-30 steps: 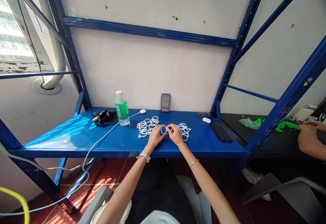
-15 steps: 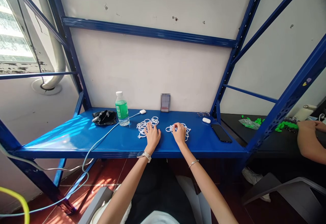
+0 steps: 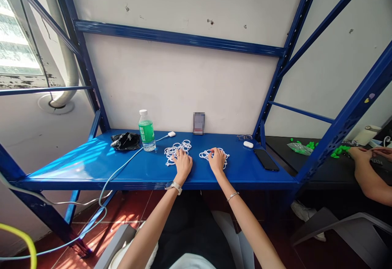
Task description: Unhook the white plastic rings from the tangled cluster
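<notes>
Two piles of white pieces with looped, ring-like outlines lie on the blue tabletop (image 3: 122,175). My left hand (image 3: 183,167) rests on the near right side of the left pile (image 3: 170,151). Its fingers are apart and slightly bent over the pieces, and I make out nothing gripped in them. Over the right pile (image 3: 203,154) lies my right hand (image 3: 217,161), thumb and bent fingers apart, touching the loops. Both hands partly cover the pieces beneath them.
Left of the piles stand a green-labelled bottle (image 3: 147,132) and a black plastic bag (image 3: 125,141), with a white cable (image 3: 122,166) nearby. A black phone (image 3: 266,160), white case (image 3: 248,144) and glasses (image 3: 244,137) lie right. A co-worker's hands (image 3: 361,153) are by green pieces.
My left fingers have drawn back slightly over their pile. My right thumb and fingers have parted a little. The co-worker's hands have moved left and come apart.
</notes>
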Available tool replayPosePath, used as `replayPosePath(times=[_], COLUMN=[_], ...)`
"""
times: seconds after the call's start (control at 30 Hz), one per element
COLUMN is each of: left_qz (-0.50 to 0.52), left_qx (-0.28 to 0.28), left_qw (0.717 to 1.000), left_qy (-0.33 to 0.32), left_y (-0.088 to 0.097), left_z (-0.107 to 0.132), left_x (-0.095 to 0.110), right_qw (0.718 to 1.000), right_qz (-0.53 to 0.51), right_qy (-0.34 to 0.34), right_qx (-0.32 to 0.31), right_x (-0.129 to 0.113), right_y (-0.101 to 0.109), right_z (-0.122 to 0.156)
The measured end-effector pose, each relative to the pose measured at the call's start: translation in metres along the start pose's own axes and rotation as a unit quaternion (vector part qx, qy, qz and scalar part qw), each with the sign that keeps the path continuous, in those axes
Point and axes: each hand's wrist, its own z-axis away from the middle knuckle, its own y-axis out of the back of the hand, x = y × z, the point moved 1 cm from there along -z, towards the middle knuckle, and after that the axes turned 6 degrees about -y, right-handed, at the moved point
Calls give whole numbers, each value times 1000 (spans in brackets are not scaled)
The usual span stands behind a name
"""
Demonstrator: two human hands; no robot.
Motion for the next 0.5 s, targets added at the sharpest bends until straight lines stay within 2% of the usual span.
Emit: replayPosePath(times=[0.1, 0.23, 0.4, 0.5], left_qz=[25, 95, 219, 286], left_qx=[6, 18, -6, -21], left_qw=[1000, 993, 969, 951], left_qy=[-14, -60, -114, -114], left_y=[1, 2, 6, 5], left_z=[-2, -3, -5, -6], left_x=[0, 1, 2, 0], right_qw=[1000, 996, 983, 972], right_qz=[7, -23, -79, -95], right_qy=[9, 59, 117, 141], right_qx=[-29, -61, -121, -163], right_x=[-6, -15, -24, -27], right_y=[5, 11, 13, 13], right_z=[0, -1, 0, 2])
